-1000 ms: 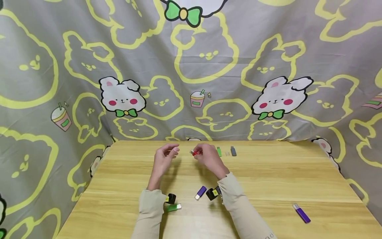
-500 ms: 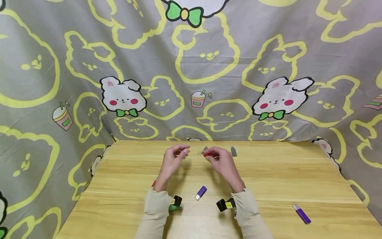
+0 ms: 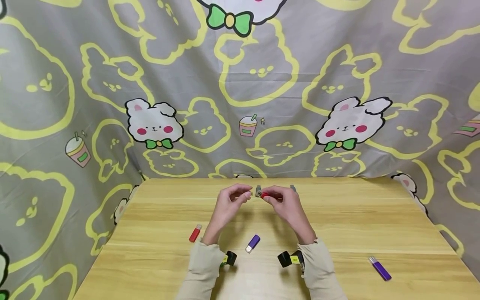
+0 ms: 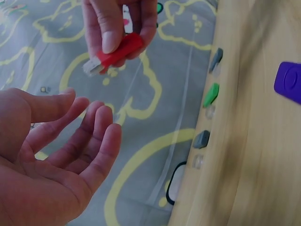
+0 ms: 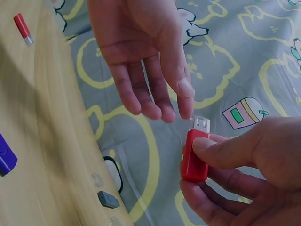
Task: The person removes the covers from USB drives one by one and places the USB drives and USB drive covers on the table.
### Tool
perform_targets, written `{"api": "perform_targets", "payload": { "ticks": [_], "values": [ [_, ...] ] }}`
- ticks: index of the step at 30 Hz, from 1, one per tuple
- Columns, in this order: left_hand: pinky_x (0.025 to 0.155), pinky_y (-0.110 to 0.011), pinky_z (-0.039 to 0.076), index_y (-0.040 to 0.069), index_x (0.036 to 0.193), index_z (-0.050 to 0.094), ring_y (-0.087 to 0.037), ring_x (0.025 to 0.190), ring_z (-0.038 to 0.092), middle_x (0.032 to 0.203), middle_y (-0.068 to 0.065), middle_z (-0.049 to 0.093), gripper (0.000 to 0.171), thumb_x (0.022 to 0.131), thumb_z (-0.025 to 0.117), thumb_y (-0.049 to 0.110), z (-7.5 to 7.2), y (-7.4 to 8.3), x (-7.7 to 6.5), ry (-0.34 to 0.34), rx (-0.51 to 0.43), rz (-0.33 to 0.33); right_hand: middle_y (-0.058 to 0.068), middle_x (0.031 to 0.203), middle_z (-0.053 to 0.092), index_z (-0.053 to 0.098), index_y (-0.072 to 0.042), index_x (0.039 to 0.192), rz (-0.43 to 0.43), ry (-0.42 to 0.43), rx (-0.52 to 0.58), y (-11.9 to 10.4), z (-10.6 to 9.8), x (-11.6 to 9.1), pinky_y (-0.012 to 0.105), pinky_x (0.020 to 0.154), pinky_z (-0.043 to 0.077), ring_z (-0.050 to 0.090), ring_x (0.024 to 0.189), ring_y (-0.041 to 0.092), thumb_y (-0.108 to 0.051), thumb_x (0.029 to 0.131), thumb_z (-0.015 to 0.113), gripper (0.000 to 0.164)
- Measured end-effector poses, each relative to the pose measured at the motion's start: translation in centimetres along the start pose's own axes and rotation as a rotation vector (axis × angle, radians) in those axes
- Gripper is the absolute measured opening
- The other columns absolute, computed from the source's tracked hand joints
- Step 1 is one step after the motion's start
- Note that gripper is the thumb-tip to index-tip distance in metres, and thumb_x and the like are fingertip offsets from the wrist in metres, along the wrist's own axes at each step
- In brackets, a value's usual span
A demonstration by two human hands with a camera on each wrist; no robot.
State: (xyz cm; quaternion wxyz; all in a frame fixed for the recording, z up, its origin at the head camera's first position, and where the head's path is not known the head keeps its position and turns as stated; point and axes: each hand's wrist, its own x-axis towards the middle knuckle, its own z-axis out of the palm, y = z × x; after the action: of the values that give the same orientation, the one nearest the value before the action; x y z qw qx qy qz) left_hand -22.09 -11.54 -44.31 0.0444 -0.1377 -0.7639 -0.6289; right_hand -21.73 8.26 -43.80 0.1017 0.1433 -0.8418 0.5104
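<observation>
A red USB stick (image 5: 194, 160) with a clear-capped metal plug is pinched between the thumb and fingers of my right hand (image 3: 288, 204), held above the table's far part. My left hand (image 3: 229, 202) hovers just to its left with relaxed, slightly bent fingers and nothing visible between them. In the right wrist view, the left fingertips are close to the plug end; whether they touch it I cannot tell. Below and beyond the hands, a grey USB stick (image 4: 201, 139), a green one (image 4: 211, 95) and another grey one (image 4: 216, 60) lie in a row, with small clear caps (image 4: 198, 161) between them.
On the wooden table (image 3: 157, 216) lie a second red USB stick (image 3: 195, 233) left of the left forearm, a purple one (image 3: 253, 243) between the forearms and another purple one (image 3: 380, 268) at right. A patterned curtain (image 3: 210, 83) stands behind the table. Each wrist wears a black camera (image 3: 285, 259).
Both hands have moved right, the right one carrying the red USB stick. My left hand has come nearer to it. The other red stick now shows beside the left sleeve.
</observation>
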Motion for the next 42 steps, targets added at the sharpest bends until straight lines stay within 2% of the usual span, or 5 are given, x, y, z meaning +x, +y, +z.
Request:
{"api": "perform_targets", "payload": {
  "ticks": [10,15,21,27,42],
  "values": [
    [0.080,-0.032,0.061,-0.004,0.113,0.074,-0.031,0.090,0.071,0.104,-0.020,0.073,0.019,0.095,0.072,0.002,0.6,-0.1,0.1,-0.031,-0.072,0.034,0.007,0.088,0.077,0.079,-0.004,0.094,0.019,-0.002,0.082,-0.6,-0.1,0.0,0.023,0.066,0.057,0.072,0.077,0.018,-0.001,0.085,0.082,0.010],
    [0.078,-0.028,0.060,-0.003,0.111,0.074,-0.023,0.088,0.071,0.103,-0.017,0.074,0.017,0.095,0.073,0.003,1.0,0.0,0.1,-0.022,-0.056,0.030,0.007,0.087,0.077,0.080,-0.004,0.094,0.020,-0.025,0.095,-0.8,0.0,-0.1,0.022,0.062,0.055,0.072,0.074,0.017,-0.003,0.085,0.083,0.010],
    [0.074,-0.024,0.057,0.001,0.104,0.077,-0.021,0.084,0.069,0.099,-0.013,0.075,0.011,0.093,0.075,0.004,1.2,0.0,0.1,-0.003,-0.022,0.050,0.007,0.087,0.077,0.079,-0.004,0.094,0.026,-0.038,0.083,-0.9,-0.1,-0.1,0.022,0.063,0.056,0.072,0.075,0.017,-0.002,0.085,0.083,0.010],
    [0.075,-0.025,0.058,0.000,0.103,0.078,-0.022,0.085,0.071,0.099,-0.014,0.076,0.012,0.092,0.076,0.004,1.2,-0.2,0.0,0.001,-0.032,0.075,0.007,0.089,0.077,0.079,-0.004,0.095,0.013,-0.055,0.062,-0.9,-0.2,-0.2,0.022,0.064,0.057,0.073,0.076,0.017,-0.003,0.086,0.082,0.009],
    [0.075,-0.027,0.060,0.000,0.101,0.079,-0.019,0.083,0.070,0.098,-0.013,0.076,0.010,0.092,0.075,0.001,1.0,0.0,-0.1,-0.006,-0.067,0.030,0.004,0.089,0.076,0.079,-0.006,0.095,0.019,-0.090,0.067,-0.8,-0.5,-0.1,0.024,0.065,0.057,0.071,0.076,0.015,-0.003,0.087,0.082,0.009]
  ]
}}
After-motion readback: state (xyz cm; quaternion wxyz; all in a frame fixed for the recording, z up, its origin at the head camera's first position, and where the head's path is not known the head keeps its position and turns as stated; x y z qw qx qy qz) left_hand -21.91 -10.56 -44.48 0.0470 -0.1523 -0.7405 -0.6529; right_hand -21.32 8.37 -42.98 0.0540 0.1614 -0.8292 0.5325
